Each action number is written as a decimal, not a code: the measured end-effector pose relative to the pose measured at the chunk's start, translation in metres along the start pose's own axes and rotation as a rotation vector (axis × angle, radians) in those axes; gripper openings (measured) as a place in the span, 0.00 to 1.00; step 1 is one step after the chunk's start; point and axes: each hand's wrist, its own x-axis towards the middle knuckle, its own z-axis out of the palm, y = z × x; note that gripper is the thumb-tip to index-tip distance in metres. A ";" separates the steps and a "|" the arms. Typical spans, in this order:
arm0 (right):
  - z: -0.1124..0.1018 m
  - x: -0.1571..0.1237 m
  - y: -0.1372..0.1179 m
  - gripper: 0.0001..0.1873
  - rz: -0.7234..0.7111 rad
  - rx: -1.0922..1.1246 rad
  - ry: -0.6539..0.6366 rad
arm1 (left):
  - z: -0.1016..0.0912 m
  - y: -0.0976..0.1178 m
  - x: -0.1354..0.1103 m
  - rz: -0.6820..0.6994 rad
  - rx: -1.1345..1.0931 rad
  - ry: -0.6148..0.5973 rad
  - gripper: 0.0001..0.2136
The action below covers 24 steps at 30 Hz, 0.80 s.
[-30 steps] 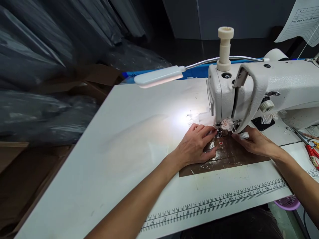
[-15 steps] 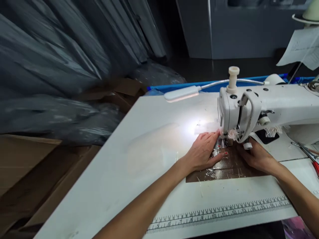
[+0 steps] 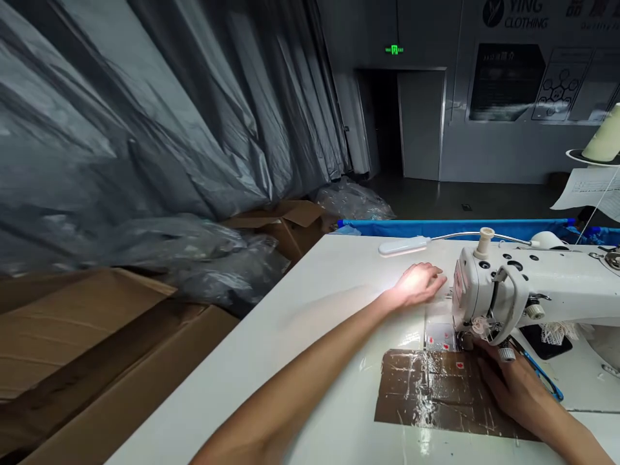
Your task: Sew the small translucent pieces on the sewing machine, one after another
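My left hand [image 3: 419, 283] is stretched past the far side of the sewing machine's head [image 3: 477, 284], fingers extended toward it and lit by the lamp; I see nothing gripped in it. A pale strip with small red marks [image 3: 438, 336] lies between that hand and the needle area. My right hand [image 3: 511, 381] rests on the right side of a brown, shiny tape-covered sheet [image 3: 421, 391], its fingertips hidden behind the presser foot area. Along the far side of that hand shows a slim blue tool with a loop [image 3: 549, 384], perhaps snips; whether it is held is unclear.
A lamp [image 3: 404, 246] on a bendable neck reaches over the white table [image 3: 310, 336]. Cardboard boxes [image 3: 130, 368] and plastic-wrapped bundles [image 3: 203, 252] crowd the left side. A thread cone [image 3: 603, 139] stands at the back right.
My left hand has left the brown sheet and moved away to the far side of the machine head. My right hand stays by the needle. The view has tilted up.
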 end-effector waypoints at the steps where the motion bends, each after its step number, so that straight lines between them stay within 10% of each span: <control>1: 0.000 0.001 0.000 0.22 -0.002 0.004 0.004 | 0.000 -0.008 0.012 -0.028 -0.014 -0.018 0.18; 7: 0.001 0.003 0.001 0.23 0.001 -0.005 -0.010 | 0.011 -0.031 0.041 -0.164 -0.003 0.023 0.22; 16: 0.002 -0.001 0.003 0.24 -0.036 -0.078 -0.025 | 0.016 -0.004 -0.013 0.015 0.084 0.030 0.17; 24: -0.005 0.005 0.002 0.15 0.246 0.070 0.115 | 0.016 -0.012 -0.030 0.011 0.096 0.071 0.15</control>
